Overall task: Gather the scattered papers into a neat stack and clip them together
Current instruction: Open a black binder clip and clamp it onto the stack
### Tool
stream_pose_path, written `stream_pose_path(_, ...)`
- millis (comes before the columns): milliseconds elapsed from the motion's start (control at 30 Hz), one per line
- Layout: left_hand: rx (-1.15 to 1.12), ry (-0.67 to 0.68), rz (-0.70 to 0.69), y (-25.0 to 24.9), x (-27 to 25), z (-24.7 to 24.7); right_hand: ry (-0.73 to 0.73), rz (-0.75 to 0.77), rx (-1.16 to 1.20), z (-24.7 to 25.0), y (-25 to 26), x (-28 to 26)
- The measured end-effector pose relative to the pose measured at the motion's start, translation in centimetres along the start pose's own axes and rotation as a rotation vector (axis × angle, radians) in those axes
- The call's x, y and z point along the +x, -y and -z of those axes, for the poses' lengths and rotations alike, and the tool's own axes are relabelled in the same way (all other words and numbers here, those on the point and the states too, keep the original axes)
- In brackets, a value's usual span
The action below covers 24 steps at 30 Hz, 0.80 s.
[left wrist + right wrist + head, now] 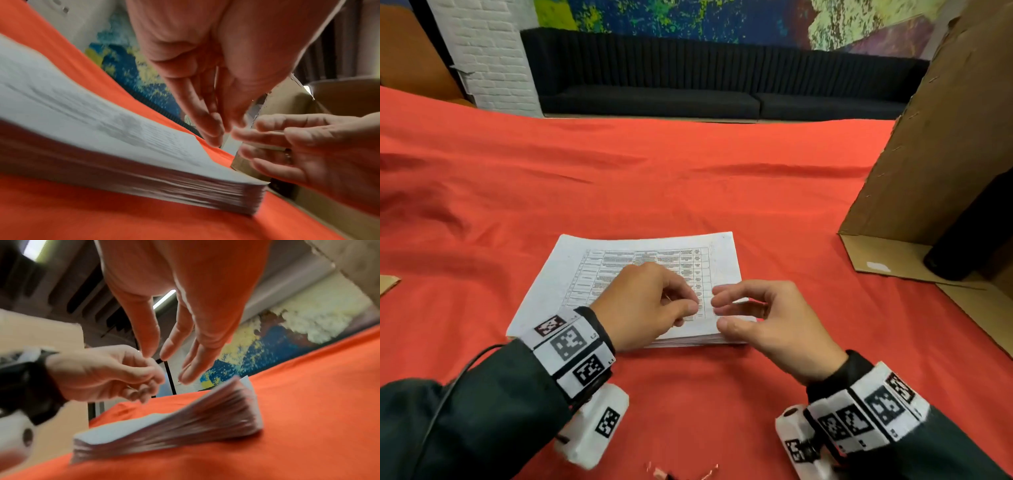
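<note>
Paper stack (619,291) squared at desk (688,178) centre, left hand (650,305) pinching something small and unclear, right hand (767,322) loosely open at 3 o'clock; gathering seemingly done, clipping probably next, needing an edge-aligned clip.

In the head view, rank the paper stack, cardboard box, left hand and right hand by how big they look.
1. Cardboard box, though cut off by the frame edge.
2. Paper stack.
3. Left hand and right hand look about alike, so I won't rank them.

These are apparent sizes only; the hands are nearer the camera.
</note>
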<state>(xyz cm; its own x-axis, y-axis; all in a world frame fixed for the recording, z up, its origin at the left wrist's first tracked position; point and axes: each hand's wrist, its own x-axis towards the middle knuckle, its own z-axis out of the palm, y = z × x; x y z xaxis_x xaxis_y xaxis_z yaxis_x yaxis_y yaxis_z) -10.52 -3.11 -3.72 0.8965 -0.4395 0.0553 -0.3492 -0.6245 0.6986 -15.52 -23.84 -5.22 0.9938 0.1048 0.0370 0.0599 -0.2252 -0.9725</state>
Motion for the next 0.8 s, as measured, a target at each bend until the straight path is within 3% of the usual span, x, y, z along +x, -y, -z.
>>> stream_pose_path(100,0.114,0.062,-0.058,0.3,-1.8,0.7,0.044,-0.039,-0.146,1.1,-0.9,-0.5)
stream_pose_path(200,0.088,0.341,-0.222,-0.3,-4.8,0.1,0.098,-0.047,-0.236,1.5,-1.1,-1.1)
stream_pose_path(267,0.220,0.517,-0.341,-0.6,-6.2,-1.1,0.138,-0.049,-0.269,1.3,-0.9,-1.1)
stream_pose_path(333,0.351,0.607,-0.417,-0.6,-6.7,-2.2,0.169,-0.043,-0.305,1.1,-0.9,-0.9)
stream_pose_path(500,0.490,0.686,-0.501,-0.7,-7.9,-4.1,0.211,-0.019,-0.342,0.8,-0.9,-0.9)
stream_pose_path(733,0.433,0.820,-0.474,-0.7,-8.0,-3.8,0.230,-0.002,-0.348,1.0,-0.9,-1.2)
stream_pose_path(800,0.446,0.806,-0.472,-0.4,-8.0,-3.4,0.238,0.000,-0.358,1.1,-1.0,-1.2)
